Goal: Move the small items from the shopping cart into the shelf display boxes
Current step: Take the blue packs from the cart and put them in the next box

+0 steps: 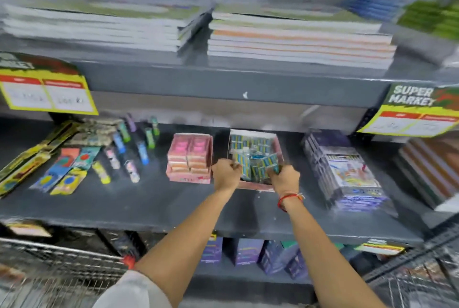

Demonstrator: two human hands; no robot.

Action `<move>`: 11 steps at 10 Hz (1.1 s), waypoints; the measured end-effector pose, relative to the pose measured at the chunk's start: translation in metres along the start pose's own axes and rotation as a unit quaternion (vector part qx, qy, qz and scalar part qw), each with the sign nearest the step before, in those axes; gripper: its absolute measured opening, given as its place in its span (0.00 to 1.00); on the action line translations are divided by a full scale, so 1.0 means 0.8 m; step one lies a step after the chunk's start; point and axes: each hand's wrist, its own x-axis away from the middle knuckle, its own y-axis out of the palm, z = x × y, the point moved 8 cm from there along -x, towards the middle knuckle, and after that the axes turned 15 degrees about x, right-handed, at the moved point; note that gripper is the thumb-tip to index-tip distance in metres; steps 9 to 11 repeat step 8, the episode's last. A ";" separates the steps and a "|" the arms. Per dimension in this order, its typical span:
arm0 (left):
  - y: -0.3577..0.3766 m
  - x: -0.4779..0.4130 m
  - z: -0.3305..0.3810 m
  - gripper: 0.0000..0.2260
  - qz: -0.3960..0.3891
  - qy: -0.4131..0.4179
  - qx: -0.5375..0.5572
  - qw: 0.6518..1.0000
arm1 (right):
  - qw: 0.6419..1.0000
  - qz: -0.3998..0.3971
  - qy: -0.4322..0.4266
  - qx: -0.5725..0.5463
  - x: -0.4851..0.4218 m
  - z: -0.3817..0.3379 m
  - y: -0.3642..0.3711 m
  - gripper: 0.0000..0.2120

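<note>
I have both arms stretched out over the dark shelf (154, 203), and both hands sit at the near edge of the open display box (255, 184) in front of me. My left hand (226, 174) is curled into a narrow fist at the box's near left corner; it looks to be closed on a small item or on the box wall, but I cannot tell which through the blur. My right hand (285, 179), the one with the red thread at the wrist, is curled too, and its fingers close on a few of the small blue-and-yellow packets (260, 166) that fill the box between and just beyond my hands. I judge I am holding low and close to the rim so the packets drop or settle inside the walls instead of spilling onto the shelf, with the left hand steadying the light cardboard. Just to the left of my left hand stands a pink box (190, 156), already stacked tidy, touching or nearly touching the one I am filling. To the right of my right hand, apart from it, lies a pile of purple packs (347, 171). The wire shopping cart (57, 265) is below my left forearm, near my body, where the next handful must come from.
</note>
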 end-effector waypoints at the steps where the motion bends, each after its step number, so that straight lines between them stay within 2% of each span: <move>1: -0.001 -0.002 0.007 0.10 -0.005 0.048 -0.084 0.995 | 1.000 0.001 0.005 0.024 0.002 -0.007 0.003 0.17; 2: 0.002 0.002 0.018 0.08 -0.010 0.102 -0.174 0.979 | 0.999 0.003 0.005 0.042 0.006 -0.013 0.011 0.17; 3: 0.010 0.010 0.030 0.10 -0.044 0.144 -0.289 0.945 | 0.996 0.021 0.001 0.087 0.011 -0.020 0.014 0.14; 4: 0.016 0.010 0.032 0.13 -0.084 0.173 -0.331 0.924 | 0.992 0.028 -0.006 0.124 0.016 -0.022 0.016 0.14; 5: 0.023 0.009 0.030 0.13 -0.126 0.192 -0.357 0.905 | 0.989 0.032 -0.048 0.136 0.022 -0.025 0.019 0.16; 6: 0.024 0.012 0.037 0.12 -0.147 0.205 -0.408 0.878 | 0.984 -0.005 -0.082 0.157 0.026 -0.025 0.021 0.19; 7: 0.031 0.018 0.035 0.06 -0.169 0.217 -0.467 0.841 | 0.977 -0.050 -0.110 0.174 0.030 -0.023 0.019 0.18; 8: 0.031 0.024 0.046 0.06 -0.164 0.241 -0.485 0.825 | 0.971 -0.052 -0.130 0.194 0.035 -0.027 0.006 0.13; 11: 0.031 0.024 0.046 0.06 -0.164 0.241 -0.485 0.825 | 0.971 -0.052 -0.130 0.194 0.035 -0.027 0.006 0.13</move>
